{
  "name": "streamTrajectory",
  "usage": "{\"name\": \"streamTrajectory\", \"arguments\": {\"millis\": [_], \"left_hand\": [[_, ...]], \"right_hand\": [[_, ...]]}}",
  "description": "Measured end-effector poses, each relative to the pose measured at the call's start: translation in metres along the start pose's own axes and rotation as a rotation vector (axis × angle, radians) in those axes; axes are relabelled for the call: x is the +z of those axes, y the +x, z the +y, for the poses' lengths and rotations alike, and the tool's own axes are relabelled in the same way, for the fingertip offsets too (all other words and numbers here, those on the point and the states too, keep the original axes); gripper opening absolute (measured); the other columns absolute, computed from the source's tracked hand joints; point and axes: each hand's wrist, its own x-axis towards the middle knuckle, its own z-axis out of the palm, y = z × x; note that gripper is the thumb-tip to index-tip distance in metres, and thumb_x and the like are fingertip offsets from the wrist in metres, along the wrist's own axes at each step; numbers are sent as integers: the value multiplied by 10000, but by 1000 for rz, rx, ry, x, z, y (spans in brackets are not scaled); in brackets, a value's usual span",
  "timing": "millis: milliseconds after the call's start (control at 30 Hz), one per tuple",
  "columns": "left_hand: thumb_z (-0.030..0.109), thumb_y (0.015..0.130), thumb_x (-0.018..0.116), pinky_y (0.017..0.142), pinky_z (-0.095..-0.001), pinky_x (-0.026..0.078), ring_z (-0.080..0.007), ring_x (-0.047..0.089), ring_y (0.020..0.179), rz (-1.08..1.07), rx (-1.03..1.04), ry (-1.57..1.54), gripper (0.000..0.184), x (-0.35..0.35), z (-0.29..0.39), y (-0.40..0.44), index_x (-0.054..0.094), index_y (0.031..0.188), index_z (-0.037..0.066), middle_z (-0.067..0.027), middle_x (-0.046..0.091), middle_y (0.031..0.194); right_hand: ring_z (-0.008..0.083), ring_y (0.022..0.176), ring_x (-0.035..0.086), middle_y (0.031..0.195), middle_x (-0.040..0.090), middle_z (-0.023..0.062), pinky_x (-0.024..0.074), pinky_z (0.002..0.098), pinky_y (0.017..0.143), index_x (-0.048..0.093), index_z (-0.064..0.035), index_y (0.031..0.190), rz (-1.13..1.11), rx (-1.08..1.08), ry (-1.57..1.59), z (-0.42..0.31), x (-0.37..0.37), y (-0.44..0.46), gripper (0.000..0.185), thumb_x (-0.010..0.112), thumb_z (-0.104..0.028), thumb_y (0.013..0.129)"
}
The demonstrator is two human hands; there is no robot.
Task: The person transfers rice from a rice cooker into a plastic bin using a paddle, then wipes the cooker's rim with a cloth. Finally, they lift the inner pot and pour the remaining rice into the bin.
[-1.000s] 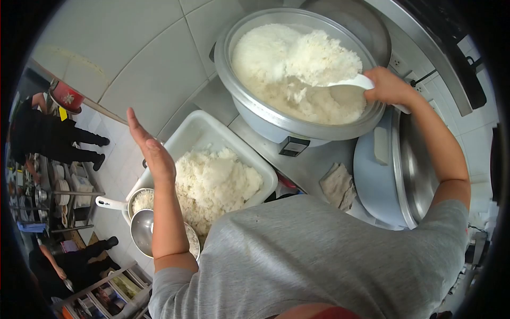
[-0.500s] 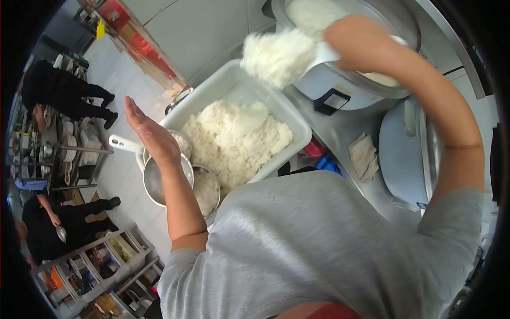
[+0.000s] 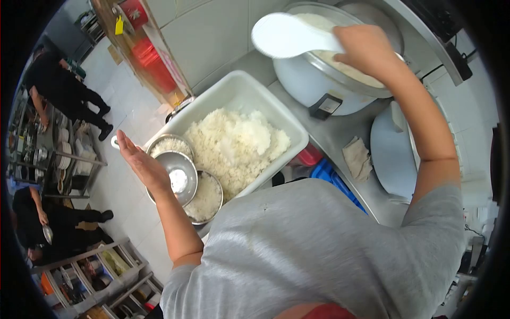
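Note:
My right hand (image 3: pixel 366 53) grips a white rice paddle (image 3: pixel 284 36) by its handle, above the rim of a rice cooker (image 3: pixel 319 85) with rice inside. The paddle's upper face carries no clump of rice. Below and to the left, a white plastic tub (image 3: pixel 228 85) holds a heap of cooked rice (image 3: pixel 239 143). My left hand (image 3: pixel 143 166) is held flat with fingers stretched, over the tub's left corner. Beside it are a metal bowl (image 3: pixel 183 175) and two containers of rice, one behind (image 3: pixel 170 144) and one in front (image 3: pixel 204 199).
A second cooker (image 3: pixel 390 149) and a folded cloth (image 3: pixel 357 158) are on the metal counter (image 3: pixel 340 130). Two people in dark clothes, one farther (image 3: pixel 66 80) and one nearer (image 3: pixel 58 212), stand at the left by shelving (image 3: pixel 79 170). A divided rack (image 3: pixel 90 276) stands lower left.
The large clump of rice has left the paddle, whose blade is now bare on top. My right hand has moved slightly, still over the cooker. My left hand has shifted lower in view.

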Motion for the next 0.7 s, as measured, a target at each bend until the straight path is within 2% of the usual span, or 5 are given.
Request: {"name": "streamTrajectory", "arguments": {"millis": [133, 333, 433, 600, 700], "left_hand": [[563, 876, 371, 1088, -418, 22, -222, 76, 1376, -80, -106, -43, 762, 30, -7, 13, 178, 1403, 48, -99, 152, 1475], [466, 932, 347, 1076, -377, 186, -241, 226, 1336, -419, -239, -100, 632, 148, -42, 54, 262, 1377, 26, -125, 267, 1431], [575, 899, 326, 1067, -403, 217, -264, 220, 1337, -636, -356, -50, 756, 224, -68, 76, 214, 1391, 12, -156, 250, 1433], [693, 828, 310, 1061, -448, 222, -346, 194, 1332, -630, -701, -32, 935, 332, -142, 110, 130, 1395, -29, -230, 202, 1431], [638, 874, 268, 1067, -400, 201, -311, 194, 1339, -656, -743, -59, 831, 367, -165, 117, 242, 1373, -27, -204, 226, 1436]], "right_hand": [[315, 772, 614, 781, 634, 135, 479, 430, 681, 612, -61, 848, 97, 252, -90, 74, 21, -28, 203, 657, -138, 665], [316, 766, 616, 761, 634, 130, 483, 418, 664, 625, -80, 818, 172, 225, -171, 163, 108, -7, 137, 552, -77, 702], [308, 760, 619, 741, 631, 131, 482, 410, 652, 633, -75, 745, 150, 93, -229, 184, 137, 37, 121, 514, -79, 726], [298, 727, 624, 720, 634, 119, 491, 389, 633, 637, -77, 660, 97, -304, -282, 170, 133, 108, 47, 591, -71, 658], [294, 724, 626, 715, 638, 110, 496, 384, 632, 643, -83, 658, 31, -471, -324, 153, 148, 145, 50, 625, -60, 617]]}}
